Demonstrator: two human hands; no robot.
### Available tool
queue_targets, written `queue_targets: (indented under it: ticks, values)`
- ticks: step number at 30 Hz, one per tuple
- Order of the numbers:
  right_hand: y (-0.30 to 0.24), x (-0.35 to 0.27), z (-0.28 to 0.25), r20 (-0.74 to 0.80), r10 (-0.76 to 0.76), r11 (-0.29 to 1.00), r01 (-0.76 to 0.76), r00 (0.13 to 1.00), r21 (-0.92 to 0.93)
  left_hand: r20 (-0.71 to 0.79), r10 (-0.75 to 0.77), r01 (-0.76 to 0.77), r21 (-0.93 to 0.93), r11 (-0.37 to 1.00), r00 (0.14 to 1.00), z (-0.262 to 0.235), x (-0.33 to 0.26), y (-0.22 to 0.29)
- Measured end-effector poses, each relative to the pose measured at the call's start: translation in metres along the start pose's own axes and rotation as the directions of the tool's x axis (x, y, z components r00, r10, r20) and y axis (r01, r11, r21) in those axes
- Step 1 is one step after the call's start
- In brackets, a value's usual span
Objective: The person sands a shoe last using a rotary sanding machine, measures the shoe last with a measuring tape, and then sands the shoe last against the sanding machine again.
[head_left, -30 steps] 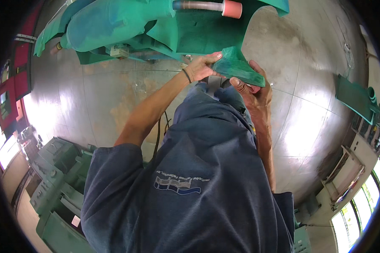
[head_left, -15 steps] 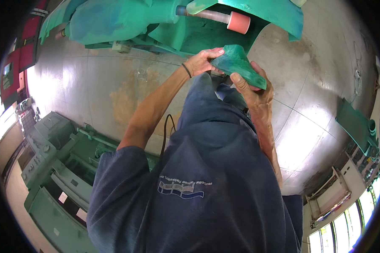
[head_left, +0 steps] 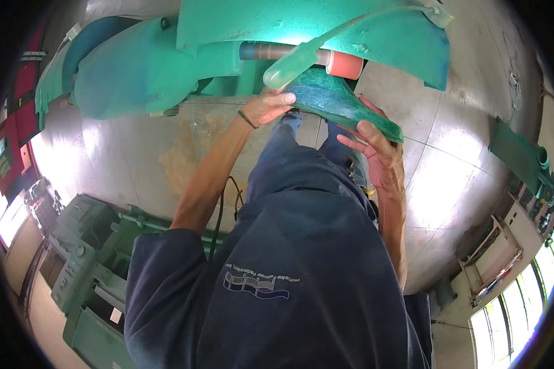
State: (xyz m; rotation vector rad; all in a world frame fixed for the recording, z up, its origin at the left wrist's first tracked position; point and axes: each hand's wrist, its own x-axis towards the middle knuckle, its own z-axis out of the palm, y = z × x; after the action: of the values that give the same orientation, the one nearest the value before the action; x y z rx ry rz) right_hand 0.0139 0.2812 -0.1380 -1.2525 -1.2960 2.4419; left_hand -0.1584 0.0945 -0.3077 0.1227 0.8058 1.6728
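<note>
A green, glossy shoe last [head_left: 335, 98] is held between my two hands, just below an orange-red roller [head_left: 346, 64] at the end of a machine's shaft [head_left: 261, 51]. The thumb of my left hand [head_left: 268, 106] presses on the last's left end, its fingers curling beneath. My right hand [head_left: 378, 147] supports the narrower right end, thumb on the near side and fingers spread under it. The last's upper part meets the roller's lower edge in view; I cannot tell whether they touch.
The green machine [head_left: 129, 74] spans the far side, its curved hood [head_left: 314, 27] over the roller. A lamp-like translucent green head [head_left: 289, 64] on a bent arm hangs before the shaft. Another green machine [head_left: 83, 264] stands left behind me; a green panel [head_left: 517, 150] is at right.
Both hands have brought the shoe last up close under the roller, turning it slightly. The machine now appears nearer, and the lamp-like head overlaps the shaft.
</note>
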Motion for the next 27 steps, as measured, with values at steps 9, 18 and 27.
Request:
queue_targets:
  ticks: [9, 18, 27]
  values:
    - [-0.002, 0.024, -0.002, -0.019, 0.061, 0.991, -0.058, 0.998, 0.119, -0.243, -0.017, 0.042, 0.097, 0.994, 0.970, -0.047, 0.016, -0.008]
    - [0.000, 0.034, 0.004, -0.100, 0.029, 0.994, -0.019, 0.995, 0.107, -0.275, 0.026, 0.025, 0.180, 0.983, 0.961, -0.022, 0.008, 0.005]
    - [-0.004, 0.025, 0.002, -0.083, 0.032, 0.989, -0.020, 0.996, 0.143, -0.262, -0.009, 0.056, 0.172, 0.983, 0.965, -0.023, 0.006, 0.012]
